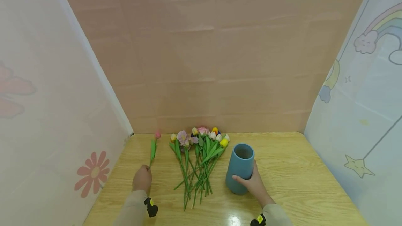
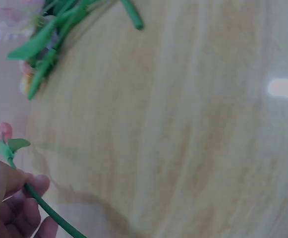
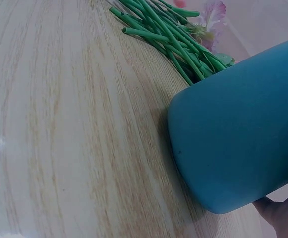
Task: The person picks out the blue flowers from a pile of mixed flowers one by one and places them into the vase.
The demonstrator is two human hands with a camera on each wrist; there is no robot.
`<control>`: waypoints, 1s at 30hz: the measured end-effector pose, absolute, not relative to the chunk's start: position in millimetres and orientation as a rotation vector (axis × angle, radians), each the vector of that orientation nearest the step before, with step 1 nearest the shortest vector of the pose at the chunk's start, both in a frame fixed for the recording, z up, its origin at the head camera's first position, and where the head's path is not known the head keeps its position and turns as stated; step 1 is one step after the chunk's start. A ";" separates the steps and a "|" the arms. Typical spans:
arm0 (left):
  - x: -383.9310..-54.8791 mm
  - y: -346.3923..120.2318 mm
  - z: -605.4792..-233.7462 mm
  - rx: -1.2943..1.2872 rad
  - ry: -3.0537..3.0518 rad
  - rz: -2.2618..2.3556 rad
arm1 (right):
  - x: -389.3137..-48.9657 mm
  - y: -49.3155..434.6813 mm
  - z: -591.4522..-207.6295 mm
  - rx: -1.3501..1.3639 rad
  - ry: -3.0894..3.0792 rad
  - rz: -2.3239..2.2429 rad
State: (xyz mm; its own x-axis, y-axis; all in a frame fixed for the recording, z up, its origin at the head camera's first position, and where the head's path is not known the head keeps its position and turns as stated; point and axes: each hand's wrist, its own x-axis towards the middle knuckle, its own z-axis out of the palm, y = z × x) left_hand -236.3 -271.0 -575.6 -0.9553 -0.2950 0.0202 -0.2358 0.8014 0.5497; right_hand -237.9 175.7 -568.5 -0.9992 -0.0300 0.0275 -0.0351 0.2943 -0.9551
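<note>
Between thumb and fingers, my left hand (image 1: 142, 179) pinches the green stem of a single pink tulip (image 1: 157, 135), left of the other flowers. In the left wrist view the tulip's stem (image 2: 54, 214) runs on below the fingers, and its pink bloom (image 2: 4, 131) points away from the hand. A blue vase (image 1: 237, 180) stands upright on the table, its round mouth showing nothing inside. My right hand (image 1: 253, 181) grips the vase from its right side, thumb across the front; most of its fingers are hidden behind it. The right wrist view shows the lower vase body (image 3: 233, 139) close up.
A spread bunch of flowers (image 1: 204, 163), with pink, white, yellow and purple blooms and long green stems, lies on the wooden table (image 1: 292, 177) between the hands. A brown paper backdrop (image 1: 213, 62) rises behind, with patterned white panels on both sides.
</note>
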 end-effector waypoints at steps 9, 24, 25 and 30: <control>-232.5 -270.2 -583.3 0.548 -2.997 -0.852 | -236.8 175.8 -567.1 0.047 -2.535 1.875; -249.4 -237.5 -568.6 0.406 -2.898 -0.572 | -236.7 174.0 -567.0 0.057 -2.512 1.899; -251.6 -227.6 -564.1 0.345 -2.879 -0.597 | -236.5 174.0 -566.7 0.057 -2.510 1.900; -254.2 -171.8 -558.9 0.024 -2.893 -0.532 | -235.6 174.6 -565.0 0.066 -2.495 1.910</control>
